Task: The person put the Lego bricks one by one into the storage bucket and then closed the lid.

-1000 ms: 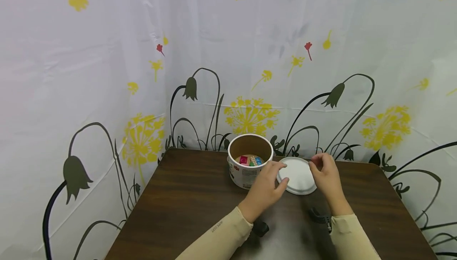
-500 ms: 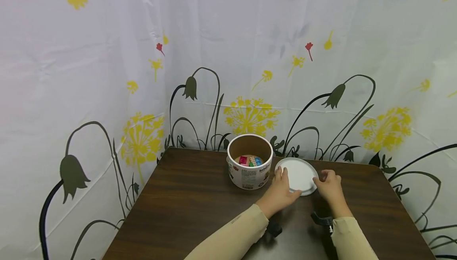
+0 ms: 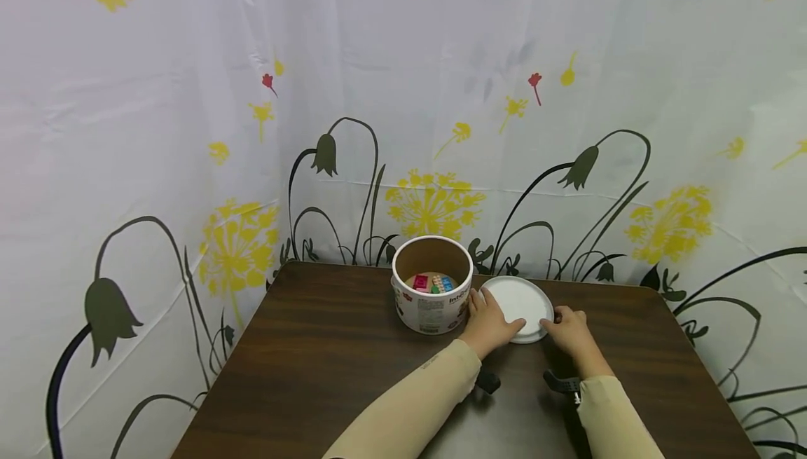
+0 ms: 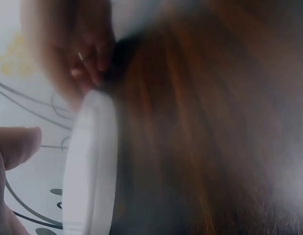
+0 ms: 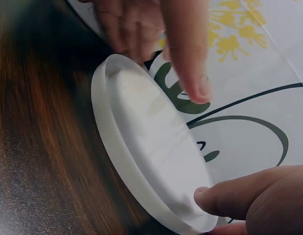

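Observation:
A round white plastic lid [image 3: 518, 301] is between my hands at the back of the table, right of a white printed tub. My right hand [image 3: 570, 333] pinches the lid's right edge; in the right wrist view its thumb [image 5: 213, 198] lies on the rim and a finger shows below. My left hand [image 3: 488, 327] is at the lid's left side, beside the tub, fingers spread. Its thumb [image 4: 21, 144] stands apart from the lid's edge in the left wrist view.
The lidless tub [image 3: 429, 313] stands at the back of the brown wooden table [image 3: 328, 354]. Several coloured toy bricks [image 3: 421, 282] show inside it. Behind the table hangs a white curtain [image 3: 353, 45] with printed flowers. Both wrists carry dark straps.
My left hand has moved from in front of the tub to the lid's left side. The right hand has come down to the lid's edge and now pinches it.

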